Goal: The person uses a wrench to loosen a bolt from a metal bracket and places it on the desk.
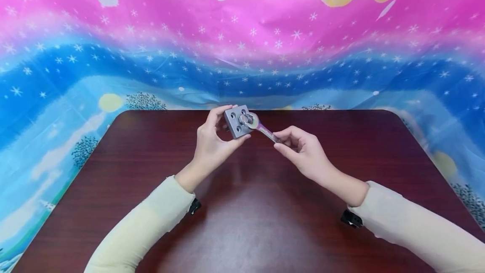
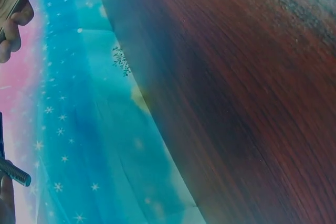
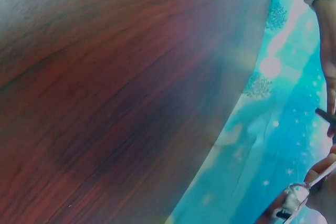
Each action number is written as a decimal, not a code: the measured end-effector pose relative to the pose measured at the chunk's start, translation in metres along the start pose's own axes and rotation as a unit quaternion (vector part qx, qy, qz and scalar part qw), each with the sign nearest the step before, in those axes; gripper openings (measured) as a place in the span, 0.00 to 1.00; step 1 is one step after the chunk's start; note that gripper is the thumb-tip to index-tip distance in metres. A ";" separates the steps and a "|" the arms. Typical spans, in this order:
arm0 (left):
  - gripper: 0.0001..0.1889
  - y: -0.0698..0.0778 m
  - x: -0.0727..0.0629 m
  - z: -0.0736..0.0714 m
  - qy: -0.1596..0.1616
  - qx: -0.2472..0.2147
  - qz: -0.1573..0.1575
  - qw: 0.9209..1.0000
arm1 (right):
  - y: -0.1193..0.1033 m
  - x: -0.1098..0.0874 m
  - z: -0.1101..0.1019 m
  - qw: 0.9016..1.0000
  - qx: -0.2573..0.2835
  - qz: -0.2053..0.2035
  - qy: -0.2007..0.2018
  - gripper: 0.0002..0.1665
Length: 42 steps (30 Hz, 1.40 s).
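Observation:
Above the table, my left hand (image 1: 212, 142) grips a small grey square block (image 1: 235, 122) by its edges, thumb below and fingers at the top. Round holes show in the block's face, and a bolt (image 2: 18, 174) runs through it, its threaded end standing out in the left wrist view. Over the bolt's head sits one end of a shiny metal wrench (image 1: 266, 132), slanting down to the right. My right hand (image 1: 307, 151) pinches the wrench's other end between thumb and fingers. In the right wrist view that wrench end shows partly covered by fingers.
Beneath both hands lies a dark reddish-brown wooden table (image 1: 265, 222) with rounded far corners. A pink and blue patterned cloth (image 1: 242, 33) hangs behind it and along its sides. Black wrist devices (image 1: 352, 219) sit at the cuffs of the pale sleeves.

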<state>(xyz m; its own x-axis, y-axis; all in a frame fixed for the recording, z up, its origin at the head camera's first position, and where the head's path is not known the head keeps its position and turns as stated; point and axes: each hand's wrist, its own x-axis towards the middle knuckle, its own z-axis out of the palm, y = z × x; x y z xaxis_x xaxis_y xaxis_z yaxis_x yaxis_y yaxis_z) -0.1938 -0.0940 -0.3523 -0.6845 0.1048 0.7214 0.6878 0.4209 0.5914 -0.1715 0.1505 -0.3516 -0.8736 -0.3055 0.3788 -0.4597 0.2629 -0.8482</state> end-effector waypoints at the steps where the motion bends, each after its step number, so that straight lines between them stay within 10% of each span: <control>1: 0.40 0.000 0.000 0.000 0.002 -0.001 0.001 1.000 | 0.000 0.000 0.002 1.000 0.001 0.001 0.000 0.16; 22: 0.40 0.004 -0.014 0.002 -0.018 -0.064 -0.037 0.997 | 0.000 0.003 0.002 0.999 -0.023 0.010 -0.035 0.12; 42: 0.40 0.014 -0.015 -0.022 -0.236 -0.135 -0.058 0.961 | 0.005 0.016 -0.034 0.985 -0.027 -0.091 -0.146 0.13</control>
<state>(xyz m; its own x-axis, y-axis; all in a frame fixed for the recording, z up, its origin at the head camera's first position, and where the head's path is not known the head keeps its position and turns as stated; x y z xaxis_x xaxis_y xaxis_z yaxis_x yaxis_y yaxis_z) -0.1686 -0.1092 -0.3469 -0.7504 0.4944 0.4387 0.5934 0.2116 0.7766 -0.1934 0.1781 -0.3372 -0.6957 -0.6009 0.3936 -0.6195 0.2244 -0.7523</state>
